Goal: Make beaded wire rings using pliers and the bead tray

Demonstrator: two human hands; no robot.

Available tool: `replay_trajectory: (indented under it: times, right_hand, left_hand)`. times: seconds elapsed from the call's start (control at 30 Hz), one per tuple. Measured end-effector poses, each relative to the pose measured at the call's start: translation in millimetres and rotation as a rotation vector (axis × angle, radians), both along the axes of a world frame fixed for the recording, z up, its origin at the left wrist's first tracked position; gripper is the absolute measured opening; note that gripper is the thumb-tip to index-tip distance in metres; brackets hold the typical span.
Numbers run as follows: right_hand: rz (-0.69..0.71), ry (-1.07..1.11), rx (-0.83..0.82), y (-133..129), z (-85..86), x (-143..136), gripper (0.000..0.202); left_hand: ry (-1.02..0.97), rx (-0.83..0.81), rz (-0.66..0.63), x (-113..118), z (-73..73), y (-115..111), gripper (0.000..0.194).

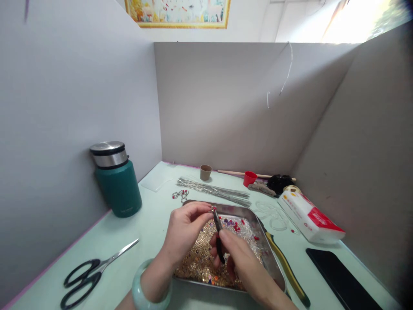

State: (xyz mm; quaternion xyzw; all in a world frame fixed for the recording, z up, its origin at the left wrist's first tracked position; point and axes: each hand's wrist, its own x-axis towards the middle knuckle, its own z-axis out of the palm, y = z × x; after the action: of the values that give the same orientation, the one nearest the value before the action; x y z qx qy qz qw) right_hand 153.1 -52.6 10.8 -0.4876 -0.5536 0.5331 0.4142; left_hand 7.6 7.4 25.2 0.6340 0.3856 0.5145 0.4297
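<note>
Over the metal tray (277, 275), my left hand (185, 228) is closed in a pinch, thumb against fingers. A tiny piece with a red bead (214, 209) shows at its fingertips, its exact form too small to make out. Small dark pliers (218, 228) are gripped in my right hand (237, 254), their tip meeting the beaded piece. Gold beads (196, 254) fill much of the tray below, with clear and red beads (237, 226) toward the back right. Several small beaded pieces (180, 195) lie behind the tray's left corner.
Scissors (100, 269) and a green flask (118, 187) stand left. Behind the tray lie wires (214, 191), a brown cup (205, 172) and a red cup (250, 178). Yellow-green handled pliers (285, 267), a tissue pack (311, 217) and a black phone (342, 277) are on the right.
</note>
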Motion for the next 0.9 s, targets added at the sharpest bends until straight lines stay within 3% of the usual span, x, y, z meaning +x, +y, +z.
replay_trajectory:
  times: [0.43, 0.9]
  right_hand:
    - [-0.036, -0.058, 0.04, 0.1, -3.6, 1.3, 0.04]
    - [-0.063, 0.124, -0.06, 3.6, -7.1, -0.4, 0.046]
  left_hand:
    - [0.129, 0.321, 0.081, -1.4, 0.2, 1.3, 0.012]
    - [0.015, 0.138, -0.039, 0.0, -3.8, 0.7, 0.012]
